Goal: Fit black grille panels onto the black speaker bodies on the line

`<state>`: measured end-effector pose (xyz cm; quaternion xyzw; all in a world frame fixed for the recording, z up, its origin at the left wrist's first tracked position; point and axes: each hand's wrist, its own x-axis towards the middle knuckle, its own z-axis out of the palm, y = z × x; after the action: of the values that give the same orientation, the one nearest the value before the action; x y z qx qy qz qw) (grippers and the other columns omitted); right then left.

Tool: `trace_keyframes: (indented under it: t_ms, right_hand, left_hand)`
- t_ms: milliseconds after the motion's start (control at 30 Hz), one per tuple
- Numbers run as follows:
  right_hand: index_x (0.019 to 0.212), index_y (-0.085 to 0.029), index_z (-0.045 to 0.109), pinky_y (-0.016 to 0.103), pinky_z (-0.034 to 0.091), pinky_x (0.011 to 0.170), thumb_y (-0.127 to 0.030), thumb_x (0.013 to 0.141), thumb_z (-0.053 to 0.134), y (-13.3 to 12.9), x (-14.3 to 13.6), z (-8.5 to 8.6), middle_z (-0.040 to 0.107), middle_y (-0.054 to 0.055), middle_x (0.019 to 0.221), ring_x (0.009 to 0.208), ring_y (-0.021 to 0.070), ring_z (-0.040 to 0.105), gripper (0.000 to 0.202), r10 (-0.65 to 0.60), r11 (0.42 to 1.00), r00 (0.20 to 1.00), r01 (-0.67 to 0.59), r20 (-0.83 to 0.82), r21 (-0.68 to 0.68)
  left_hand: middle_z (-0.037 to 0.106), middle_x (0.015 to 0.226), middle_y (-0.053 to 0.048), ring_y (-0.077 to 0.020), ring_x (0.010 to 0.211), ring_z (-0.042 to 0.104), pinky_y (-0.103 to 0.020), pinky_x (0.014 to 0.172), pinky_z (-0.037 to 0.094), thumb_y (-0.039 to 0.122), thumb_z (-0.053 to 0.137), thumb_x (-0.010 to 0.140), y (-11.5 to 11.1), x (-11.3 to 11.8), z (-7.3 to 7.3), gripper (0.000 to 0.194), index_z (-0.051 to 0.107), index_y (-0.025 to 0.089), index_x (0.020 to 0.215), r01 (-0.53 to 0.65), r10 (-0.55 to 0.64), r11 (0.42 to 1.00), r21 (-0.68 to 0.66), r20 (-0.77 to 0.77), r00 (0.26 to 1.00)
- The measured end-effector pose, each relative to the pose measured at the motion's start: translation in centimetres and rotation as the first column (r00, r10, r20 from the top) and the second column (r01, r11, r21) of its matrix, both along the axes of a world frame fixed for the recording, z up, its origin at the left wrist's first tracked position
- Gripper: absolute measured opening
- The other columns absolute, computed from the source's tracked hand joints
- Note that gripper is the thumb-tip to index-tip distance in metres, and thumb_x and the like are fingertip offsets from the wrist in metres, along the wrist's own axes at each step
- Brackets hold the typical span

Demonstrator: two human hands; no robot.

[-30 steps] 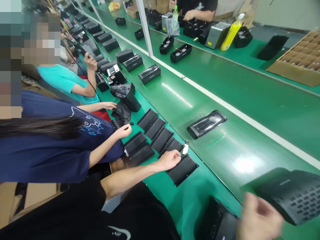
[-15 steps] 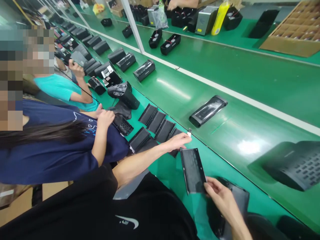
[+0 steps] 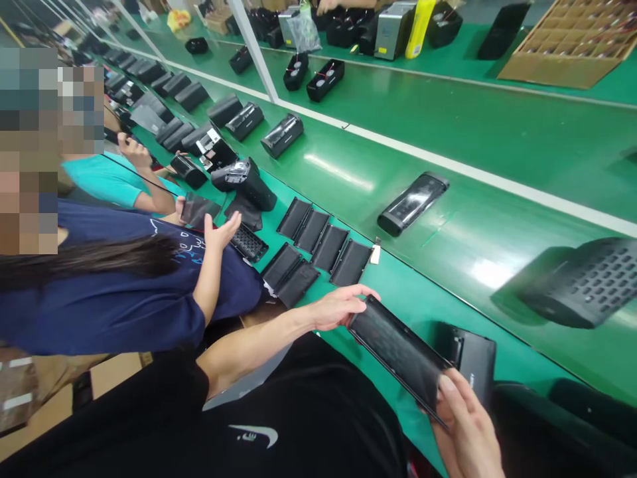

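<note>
A flat black panel [image 3: 398,352] spans between both hands, its long axis slanting from the left hand [image 3: 338,307], gripping its upper end, down to the right hand [image 3: 465,425], clamping its lower end.

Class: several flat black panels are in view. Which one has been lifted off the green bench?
The black panel held between the left hand and right hand, tilted above the bench; the other panels lie flat in rows on the green surface.
</note>
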<state>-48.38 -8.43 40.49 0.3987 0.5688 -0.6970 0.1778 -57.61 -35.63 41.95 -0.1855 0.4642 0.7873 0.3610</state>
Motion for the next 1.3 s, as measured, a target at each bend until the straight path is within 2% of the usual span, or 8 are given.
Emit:
trace_keyframes:
  t_ms: [100,233,433,700,900,967,1067,1300]
  right_hand:
    - [0.114,-0.023,0.068,0.018,0.034,0.047,-0.050,0.056,0.098,-0.8,0.7,1.1,0.039,-0.010,0.059,0.049,0.0065,0.033,0.071,-0.110,0.993,0.989,0.113,0.095,-0.020]
    - [0.107,-0.023,0.065,0.017,0.026,0.040,-0.051,0.054,0.098,-0.9,0.9,2.3,0.048,-0.008,0.061,0.049,0.0079,0.039,0.068,-0.096,0.995,0.994,0.097,0.057,-0.016]
    - [0.103,-0.023,0.066,0.023,0.050,0.058,-0.052,0.060,0.095,-0.7,1.3,2.2,0.065,-0.003,0.081,0.064,0.0129,0.057,0.060,-0.095,0.995,0.995,0.095,-0.002,0.031]
    - [0.104,-0.023,0.067,0.021,0.052,0.063,-0.049,0.058,0.097,-0.4,1.3,1.7,0.067,-0.003,0.083,0.068,0.0123,0.060,0.061,-0.129,0.991,0.991,0.128,0.031,0.021]
    - [0.106,-0.022,0.067,0.017,0.026,0.038,-0.053,0.057,0.095,-0.8,0.4,2.5,0.061,-0.004,0.067,0.052,0.0108,0.051,0.065,-0.103,0.995,0.991,0.101,0.090,0.028]
    - [0.104,-0.022,0.069,0.017,0.034,0.042,-0.051,0.057,0.096,-0.9,0.2,2.6,0.058,-0.006,0.064,0.050,0.0086,0.047,0.061,-0.130,0.991,0.988,0.128,0.082,0.034]
    - [0.101,-0.023,0.070,0.019,0.050,0.059,-0.050,0.059,0.097,-0.7,0.2,2.3,0.067,-0.003,0.078,0.063,0.0114,0.057,0.056,-0.145,0.989,0.987,0.143,0.066,0.037]
    - [0.105,-0.022,0.073,0.020,0.053,0.066,-0.054,0.061,0.095,-0.1,0.3,1.3,0.072,-0.002,0.088,0.072,0.0135,0.062,0.059,-0.130,0.986,0.988,0.120,0.082,0.116]
  left_hand:
    - [0.041,0.063,0.009,-0.0050,0.050,0.041,-0.016,0.048,0.035,0.029,0.075,0.079,0.1,1.0,0.9,0.043,0.065,0.017,0.119,-0.004,0.003,0.999,-0.053,-0.033,0.999]
    - [0.041,0.064,0.009,-0.0049,0.050,0.037,-0.017,0.048,0.031,0.033,0.074,0.082,-0.1,2.0,1.7,0.048,0.063,0.018,0.126,0.064,-0.074,0.992,-0.105,-0.090,0.993]
    - [0.039,0.061,0.010,-0.0057,0.052,0.034,-0.019,0.053,0.028,0.030,0.068,0.085,-0.6,2.7,1.5,0.047,0.062,0.020,0.131,0.127,-0.164,0.976,-0.176,-0.211,0.964]
    - [0.039,0.062,0.010,-0.0067,0.054,0.035,-0.020,0.055,0.029,0.021,0.059,0.089,-0.9,3.1,1.0,0.047,0.057,0.020,0.136,0.162,-0.209,0.968,-0.192,-0.260,0.943]
    - [0.041,0.063,0.009,-0.0069,0.055,0.037,-0.020,0.056,0.029,0.021,0.060,0.087,-0.7,2.9,1.0,0.050,0.056,0.019,0.137,0.169,-0.211,0.968,-0.186,-0.235,0.949]
    - [0.040,0.063,0.010,-0.0068,0.056,0.038,-0.020,0.057,0.029,0.021,0.062,0.085,-0.6,2.8,1.1,0.052,0.056,0.019,0.137,0.173,-0.213,0.969,-0.179,-0.233,0.949]
    - [0.035,0.062,0.011,-0.0051,0.052,0.031,-0.020,0.054,0.022,0.018,0.065,0.081,-0.5,2.7,1.2,0.057,0.055,0.020,0.137,0.196,-0.239,0.961,-0.194,-0.232,0.943]
    - [0.036,0.065,0.012,-0.0041,0.052,0.032,-0.020,0.052,0.024,0.015,0.067,0.081,-0.6,2.7,0.7,0.062,0.052,0.021,0.140,0.215,-0.247,0.965,-0.151,-0.244,0.938]
